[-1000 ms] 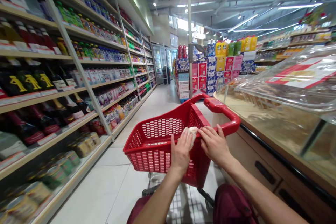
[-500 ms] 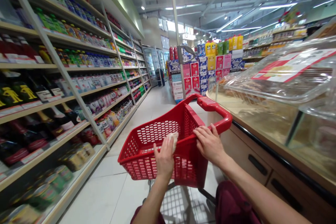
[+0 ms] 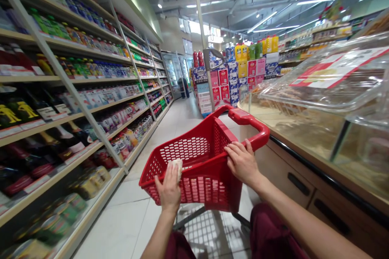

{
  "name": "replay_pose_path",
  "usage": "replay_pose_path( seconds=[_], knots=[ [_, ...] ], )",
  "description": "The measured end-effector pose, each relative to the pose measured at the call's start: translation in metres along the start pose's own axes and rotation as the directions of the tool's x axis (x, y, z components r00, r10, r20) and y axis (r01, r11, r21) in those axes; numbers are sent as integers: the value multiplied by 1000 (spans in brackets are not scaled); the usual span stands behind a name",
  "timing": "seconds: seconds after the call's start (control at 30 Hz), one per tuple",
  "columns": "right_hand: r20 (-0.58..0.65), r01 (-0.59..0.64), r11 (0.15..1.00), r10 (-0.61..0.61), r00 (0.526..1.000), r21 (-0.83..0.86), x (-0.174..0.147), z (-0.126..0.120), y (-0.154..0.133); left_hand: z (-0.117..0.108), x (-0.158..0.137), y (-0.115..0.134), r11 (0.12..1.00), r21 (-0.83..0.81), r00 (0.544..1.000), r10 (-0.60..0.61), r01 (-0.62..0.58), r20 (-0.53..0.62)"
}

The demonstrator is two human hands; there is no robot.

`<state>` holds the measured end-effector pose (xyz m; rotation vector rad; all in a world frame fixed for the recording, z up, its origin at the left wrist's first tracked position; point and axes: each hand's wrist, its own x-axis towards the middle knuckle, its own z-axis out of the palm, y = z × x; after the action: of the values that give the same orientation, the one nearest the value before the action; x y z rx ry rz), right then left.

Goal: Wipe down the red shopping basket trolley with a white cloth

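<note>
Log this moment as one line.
left hand: holds white cloth at red cart rim | right hand: on same rim, near handle | surroundings: stocked shelves left, counter right

no text on labels (image 3: 340,68), boxes (image 3: 223,77) or bottles (image 3: 244,52) can be read.

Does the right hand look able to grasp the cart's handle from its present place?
Probably yes: the right hand rests on the cart rim beside the handle, with nothing visible between.
</note>
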<state>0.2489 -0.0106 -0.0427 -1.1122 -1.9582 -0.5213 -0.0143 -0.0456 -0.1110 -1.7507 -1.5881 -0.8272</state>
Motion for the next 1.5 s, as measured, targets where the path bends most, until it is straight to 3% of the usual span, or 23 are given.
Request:
replay_pose_path(
  seconds=[0.1, 0.17, 0.23, 0.3, 0.33, 0.4, 0.5, 0.53, 0.6, 0.67, 0.7, 0.73, 0.83, 0.9, 0.97, 1.07, 1.13, 1.2, 1.27, 1.4, 1.47, 1.5],
  knots=[
    [14, -6, 1000, 6, 1000, -5, 0, 0, -1, -1, -4, 8, 989, -38, 989, 144, -143, 17],
    [36, 2, 1000, -1, 999, -5, 0, -1, 0, -3, -9, 0, 988, -16, 988, 153, -153, 24],
    [53, 9, 1000, -9, 999, -5, 0, -1, 1, -5, -16, -22, 997, 53, 998, 57, -57, 11],
    [47, 8, 1000, -8, 999, -5, 0, -1, 1, -8, -22, -44, 979, 142, 989, -136, 143, -59],
    [36, 1, 1000, -1, 999, -4, -1, -1, 1, -8, -23, -50, 970, 158, 982, -179, 187, -61],
    [9, -16, 1000, 16, 1000, -1, -1, -1, 0, -8, -23, -50, 982, 136, 991, -132, 131, -2],
    [10, -5, 1000, 5, 1000, -3, -1, -1, 1, -6, -20, -42, 997, 37, 992, 68, -72, 105],
    [20, 5, 1000, -5, 1000, -4, -1, -2, 2, -6, -20, -43, 997, 30, 992, 72, -76, 108],
    [36, 19, 1000, -19, 999, -6, -1, -2, 2, -6, -22, -50, 996, 78, 997, -54, 49, 63],
    [35, 14, 1000, -14, 999, -6, -1, -2, 2, -7, -23, -55, 966, 136, 975, -221, 220, -1],
    [29, 6, 1000, -6, 1000, -6, -1, -2, 2, -7, -23, -53, 958, 143, 968, -250, 250, -20],
    [23, -2, 1000, 2, 1000, -7, -1, -2, 1, -6, -22, -47, 964, 133, 973, -230, 231, -17],
    [30, -9, 1000, 9, 1000, -12, 0, -3, 1, -5, -17, -25, 999, 27, 997, 37, -39, 69],
    [52, 11, 1000, -10, 999, -12, 0, -5, 3, -5, -15, -22, 997, 5, 993, 82, -82, 83],
    [64, 28, 1000, -27, 998, -6, 0, -6, 3, -6, -19, -34, 997, 56, 997, -47, 44, 54],
    [39, 9, 1000, -8, 999, -5, 0, -5, 2, -9, -26, -52, 952, 138, 961, -277, 273, 11],
    [17, -11, 1000, 11, 1000, -8, 0, -5, 1, -9, -26, -47, 970, 119, 976, -216, 211, 27],
    [7, -7, 1000, 7, 1000, -7, 0, -5, 1, -8, -24, -32, 998, 53, 997, -27, 23, 66],
    [4, 12, 1000, -12, 1000, -5, -1, -6, 1, -7, -20, -21, 996, 11, 994, 85, -86, 75],
    [5, 25, 1000, -25, 1000, -6, -1, -5, 3, -6, -15, -17, 991, 90, 994, -96, 100, -50],
    [-7, 7, 1000, -7, 1000, 1, -1, -3, 2, -6, -11, -7, 995, 70, 996, -71, 74, -48],
    [-14, -2, 1000, 2, 1000, 7, -1, -3, 2, -5, -9, 1, 1000, 29, 1000, 11, -11, -21]
  ],
)
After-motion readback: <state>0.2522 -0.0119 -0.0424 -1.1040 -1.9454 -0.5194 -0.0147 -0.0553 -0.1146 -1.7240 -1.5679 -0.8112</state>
